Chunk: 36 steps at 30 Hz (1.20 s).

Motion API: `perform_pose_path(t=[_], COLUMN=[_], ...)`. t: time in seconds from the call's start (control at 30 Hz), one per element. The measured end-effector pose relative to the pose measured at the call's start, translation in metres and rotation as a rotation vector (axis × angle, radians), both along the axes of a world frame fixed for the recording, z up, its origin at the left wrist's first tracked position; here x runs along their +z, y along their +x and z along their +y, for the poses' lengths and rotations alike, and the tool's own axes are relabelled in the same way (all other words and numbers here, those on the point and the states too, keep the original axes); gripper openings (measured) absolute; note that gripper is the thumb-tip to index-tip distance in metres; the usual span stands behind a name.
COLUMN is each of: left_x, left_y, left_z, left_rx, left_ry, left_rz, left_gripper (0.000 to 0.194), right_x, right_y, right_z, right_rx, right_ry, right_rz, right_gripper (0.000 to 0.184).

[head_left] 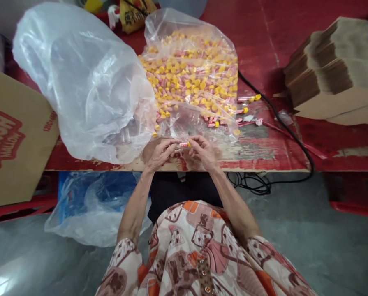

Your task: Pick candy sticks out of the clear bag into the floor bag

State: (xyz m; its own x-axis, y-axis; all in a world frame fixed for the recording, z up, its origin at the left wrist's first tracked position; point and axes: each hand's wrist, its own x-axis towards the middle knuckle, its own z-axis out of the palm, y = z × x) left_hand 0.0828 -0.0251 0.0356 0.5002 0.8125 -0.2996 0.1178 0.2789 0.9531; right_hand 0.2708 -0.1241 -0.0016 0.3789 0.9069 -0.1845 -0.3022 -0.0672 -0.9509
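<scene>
Left hand (163, 153) grips labelled tube (183, 145), right hand (204, 152) pinches its yellow cap (189, 144); this one seemingly unfinished, many capped tubes (196, 84) heaped in clear plastic bag (167, 18).

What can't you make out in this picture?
Head view throughout:
Small tube: print too small; left end covered by the left hand.
Carton: left part cut off by the left edge.
Cardboard stack: right part cut off by the right edge.
Milky bag: contents, if any, veiled by its film.

A small red-and-white tube (183, 145) is being held crosswise over the table (258, 149); its yellow cap (189, 144) is facing right.
</scene>
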Motion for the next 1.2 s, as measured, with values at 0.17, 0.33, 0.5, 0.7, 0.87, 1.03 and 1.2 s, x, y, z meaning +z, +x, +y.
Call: perform_pose_path(t=[0.17, 0.33, 0.5, 0.7, 0.87, 1.03, 1.2], left_x=[-0.002, -0.014, -0.027, -0.031, -0.033, -0.034, -0.035], left_y=[0.009, 0.017, 0.019, 0.021, 0.016, 0.008, 0.003], left_z=[-0.017, -0.033, -0.041, -0.046, -0.047, -0.032, -0.015], left_rx=[-0.156, -0.192, -0.232, -0.22, -0.198, -0.025, 0.123], left_ry=[0.206, 0.529, 0.706, 0.661, 0.492, 0.462, 0.7], left_rz=[-0.015, -0.021, 0.031, 0.041, 0.016, 0.02, 0.164], left_gripper=[0.008, 0.032, 0.051, 0.061, 0.053, 0.044, 0.026], right_x=[0.003, 0.007, 0.008, 0.01, -0.001, -0.034, -0.06], right_y=[0.015, 0.008, -0.002, -0.017, 0.003, 0.072, 0.108], right_z=[0.021, 0.033, 0.03, 0.029, 0.025, 0.006, 0.002], right_rx=[0.003, 0.079, -0.022, 0.02, -0.039, -0.45, -0.344], right_ry=[-0.07, -0.075, -0.048, -0.028, 0.0, -0.083, -0.123], right_rz=[0.242, 0.386, 0.429, 0.343, -0.019, -0.796, -1.173], right_gripper=[0.077, 0.072, 0.06, 0.066, 0.064, 0.029, 0.047])
